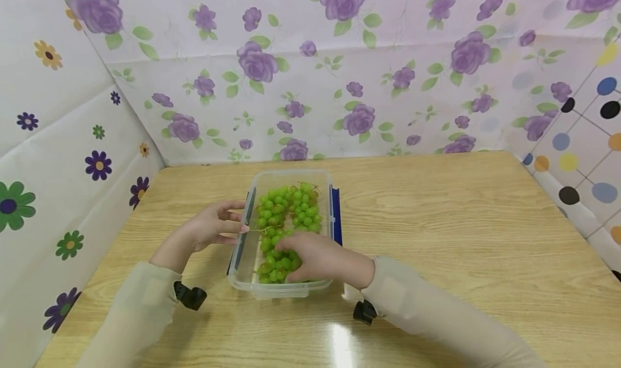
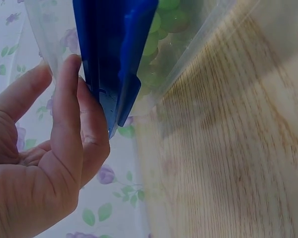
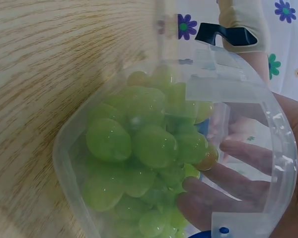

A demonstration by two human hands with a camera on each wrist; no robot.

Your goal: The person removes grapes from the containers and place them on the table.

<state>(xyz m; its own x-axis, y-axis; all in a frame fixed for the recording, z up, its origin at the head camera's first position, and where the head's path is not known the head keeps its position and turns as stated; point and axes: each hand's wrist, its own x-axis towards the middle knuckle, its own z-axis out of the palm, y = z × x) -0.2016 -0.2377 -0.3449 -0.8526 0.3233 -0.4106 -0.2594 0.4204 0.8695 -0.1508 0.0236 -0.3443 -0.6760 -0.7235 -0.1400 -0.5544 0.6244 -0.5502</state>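
A clear plastic food container [image 1: 280,289] with blue clip flaps stands lidless on the table, holding several bunches of green grapes [image 1: 278,206]. My left hand [image 1: 213,225] is at its left wall, fingers loosely bent. In the left wrist view, those fingers touch or lie very close to the blue clip flap [image 2: 102,44], which hangs down. My right hand [image 1: 320,257] reaches in over the near wall, thumb and fingers spread over the front bunch [image 1: 274,271]. Through the clear wall, the right wrist view shows its fingertips [image 3: 191,186] against the grapes [image 3: 154,146].
The container rests on a wood-grain table [image 1: 436,222]. A second blue flap [image 1: 337,217] sticks out on its right side. Flower-patterned sheeting [image 1: 310,104] rises behind the table, with more patterned walls at left and right. Black cameras [image 1: 190,296] sit at both wrists.
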